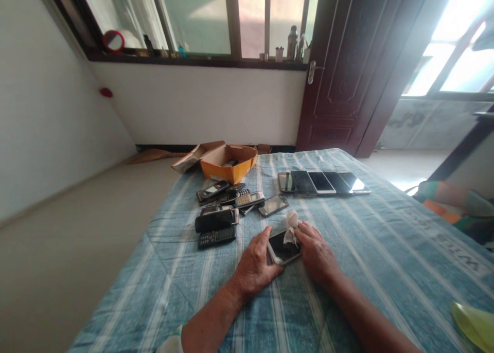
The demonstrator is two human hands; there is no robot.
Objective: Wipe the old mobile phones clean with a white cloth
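A smartphone (284,250) with a dark screen and pale edges lies on the striped cloth between my hands. My left hand (257,263) grips its left side, thumb at the near edge and fingers at the far corner. Pinched in my right hand (314,247) is a crumpled white tissue (290,234), pressed on the screen's upper right part. Just beyond sits a grey phone (274,205). To the left is a loose pile of older mobile phones, among them a black keypad phone (217,236) and a silver keypad phone (249,199).
Behind the pile stands an open orange box (230,166) with something dark inside. Several smartphones (322,182) lie side by side in a row at the back right. A blue striped cloth (173,270) covers the surface. Something yellow-green (474,324) lies at the right edge.
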